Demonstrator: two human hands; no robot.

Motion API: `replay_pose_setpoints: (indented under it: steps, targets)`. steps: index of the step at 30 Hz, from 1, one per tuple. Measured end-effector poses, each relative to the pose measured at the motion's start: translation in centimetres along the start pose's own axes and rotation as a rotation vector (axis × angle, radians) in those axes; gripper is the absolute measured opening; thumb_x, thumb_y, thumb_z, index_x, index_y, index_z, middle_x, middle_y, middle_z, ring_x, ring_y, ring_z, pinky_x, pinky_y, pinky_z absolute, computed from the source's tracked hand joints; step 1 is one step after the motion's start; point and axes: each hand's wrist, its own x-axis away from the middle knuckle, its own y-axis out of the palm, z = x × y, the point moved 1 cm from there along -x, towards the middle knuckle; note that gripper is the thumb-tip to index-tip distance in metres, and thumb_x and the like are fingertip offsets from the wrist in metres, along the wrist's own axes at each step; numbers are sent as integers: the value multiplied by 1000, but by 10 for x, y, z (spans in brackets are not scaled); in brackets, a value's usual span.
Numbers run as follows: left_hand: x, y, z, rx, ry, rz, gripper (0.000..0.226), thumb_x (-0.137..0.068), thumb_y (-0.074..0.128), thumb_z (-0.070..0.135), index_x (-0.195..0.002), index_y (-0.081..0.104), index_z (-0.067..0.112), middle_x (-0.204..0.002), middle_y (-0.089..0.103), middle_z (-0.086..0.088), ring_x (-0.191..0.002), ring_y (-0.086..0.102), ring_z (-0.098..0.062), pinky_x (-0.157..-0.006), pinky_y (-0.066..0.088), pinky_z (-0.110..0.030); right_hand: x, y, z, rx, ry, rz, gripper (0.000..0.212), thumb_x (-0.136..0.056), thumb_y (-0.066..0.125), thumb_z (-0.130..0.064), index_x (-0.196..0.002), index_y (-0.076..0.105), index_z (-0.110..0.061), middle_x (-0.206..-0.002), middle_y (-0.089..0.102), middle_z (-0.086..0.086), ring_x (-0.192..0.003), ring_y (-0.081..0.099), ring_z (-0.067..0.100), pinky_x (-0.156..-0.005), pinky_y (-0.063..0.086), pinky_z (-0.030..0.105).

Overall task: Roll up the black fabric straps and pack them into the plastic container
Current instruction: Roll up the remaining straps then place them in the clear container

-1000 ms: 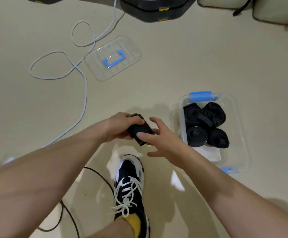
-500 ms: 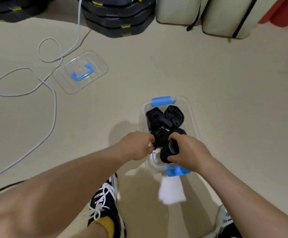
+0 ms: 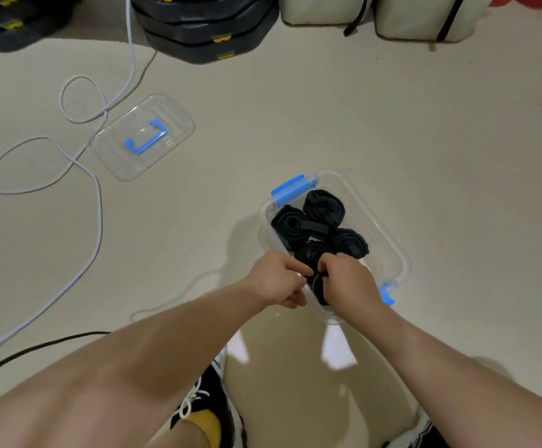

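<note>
A clear plastic container [image 3: 389, 244] with blue latches stands on the floor and holds several rolled black straps [image 3: 324, 206]. Both my hands are at its near end. My right hand [image 3: 349, 281] grips a rolled black strap [image 3: 316, 284] inside the container's near part. My left hand [image 3: 277, 279] is curled beside it, its fingertips pinching the same roll. Most of that roll is hidden between my hands.
The container's clear lid [image 3: 143, 137] with a blue handle lies on the floor at the left. A white cable [image 3: 98, 202] loops past it, with a black cable [image 3: 46, 345] nearer me. Black cases [image 3: 205, 27] and cream bags [image 3: 421, 17] line the far side. My shoe [image 3: 211, 402] is below.
Both hands carried the rolled strap from the floor at the left over to the container and lowered it into its near end. The view shifted with them.
</note>
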Motion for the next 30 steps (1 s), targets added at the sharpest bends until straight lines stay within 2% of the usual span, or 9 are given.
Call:
replay_pose_setpoints:
  steps: [4,7,11,13,16,20,25,28,30]
  targets:
    - [5,-3,14,-139,-17,-140,39,-94,49,1,-128,58,20,-85,69,-10,-67,69,-19,-62,58,-25,-2,-29,-6,136,0,-7,8,-89,50,-13,-86,50,-21,-74,49,-3,-75,51,23,-51,29,29]
    - [9,-33,41,-273,47,-86,33,-95,49,2,-120,62,18,-86,68,-8,-67,66,-18,-58,52,-22,-13,-60,-26,84,-8,26,12,-89,49,-17,-90,60,-19,-84,63,-2,-81,60,23,-59,40,30]
    - [22,-102,81,-355,177,152,31,-90,45,2,-97,70,18,-78,71,-2,-60,66,-11,-61,51,-19,-41,-101,-74,-261,-60,10,19,-90,51,-15,-96,68,-19,-93,68,-4,-81,61,18,-69,49,31]
    - [28,-140,94,-431,220,259,29,-90,45,5,-91,70,21,-79,72,0,-64,66,-11,-54,47,-14,-62,-114,-106,-474,-83,-32,19,-88,54,-12,-95,67,-24,-91,69,-3,-81,63,17,-70,49,31]
    - [29,-198,95,-574,220,389,27,-91,45,8,-93,67,24,-86,71,2,-81,68,-15,-59,45,-21,-98,-121,-152,-765,-96,-128,20,-90,58,-10,-103,67,-23,-85,69,-1,-88,70,23,-80,57,40]
    - [14,-267,59,-764,107,549,30,-92,46,9,-107,70,19,-91,63,5,-92,59,-17,-74,40,-24,-143,-107,-204,-975,-87,-298,31,-94,56,-9,-123,61,-20,-100,62,-1,-90,61,18,-84,57,36]
    - [-29,-316,-24,-709,-57,644,31,-92,49,12,-114,69,20,-116,68,2,-109,60,-21,-86,46,-27,-193,-53,-243,-765,-152,-370,53,-93,49,-4,-142,49,-25,-145,46,-1,-120,55,18,-96,50,33]
    - [-73,-332,-54,-784,-79,650,38,-92,49,15,-129,58,21,-128,57,-2,-119,53,-25,-88,47,-35,-220,-26,-262,-503,-310,-358,62,-93,47,-2,-151,35,-19,-156,34,-1,-136,43,14,-101,31,15]
    - [-103,-338,-65,-791,-66,684,39,-91,50,15,-129,53,18,-125,52,-6,-119,48,-29,-80,47,-37,-238,-12,-270,-379,-377,-333,66,-92,48,-2,-153,29,-18,-158,30,-3,-140,37,11,-105,27,16]
